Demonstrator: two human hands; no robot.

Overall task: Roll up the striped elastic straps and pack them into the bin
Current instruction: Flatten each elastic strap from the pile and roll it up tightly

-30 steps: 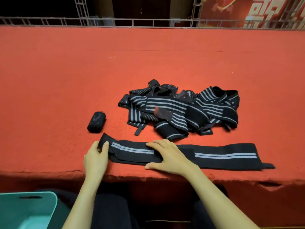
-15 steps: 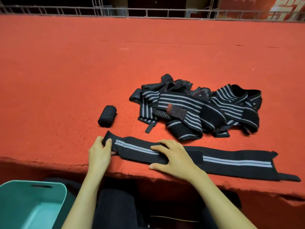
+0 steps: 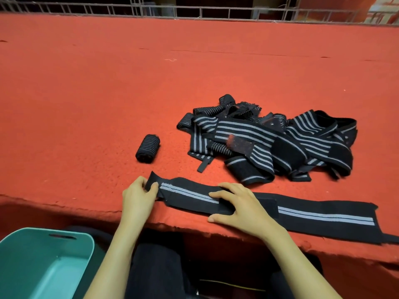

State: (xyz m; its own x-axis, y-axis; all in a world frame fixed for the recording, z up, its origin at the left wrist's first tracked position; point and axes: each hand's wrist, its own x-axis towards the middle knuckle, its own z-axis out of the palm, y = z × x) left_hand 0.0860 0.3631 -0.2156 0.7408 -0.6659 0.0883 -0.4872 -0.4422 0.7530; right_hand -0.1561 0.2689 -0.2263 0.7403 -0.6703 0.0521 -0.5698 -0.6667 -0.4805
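The red bench (image 3: 108,93) carries everything, and the flat strap (image 3: 323,219) lies right along its near edge, its thin right tail reaching past the frame. That is the first worry: a tug towards the left could drag the strap off the edge.

Behind the flat strap sits the tangled pile (image 3: 269,143) of striped straps, still unrolled. Below the flat strap's left end, off the bench, is the teal bin (image 3: 43,266), with nothing in the part I can see.

The right hand (image 3: 239,207) lies on the strap's middle, fingers (image 3: 218,194) straight and pressing it down. The left hand (image 3: 137,197) pinches the strap's left end between thumb and fingers. If that first turn goes on crooked or slack, I'd expect the roll to cone or spring open, since it is elastic.

One finished roll (image 3: 148,148) stands behind the strap's left end.

Half a second back that end lay flat under the left fingers; now it is lifted and turned up. The right hand has kept its place.
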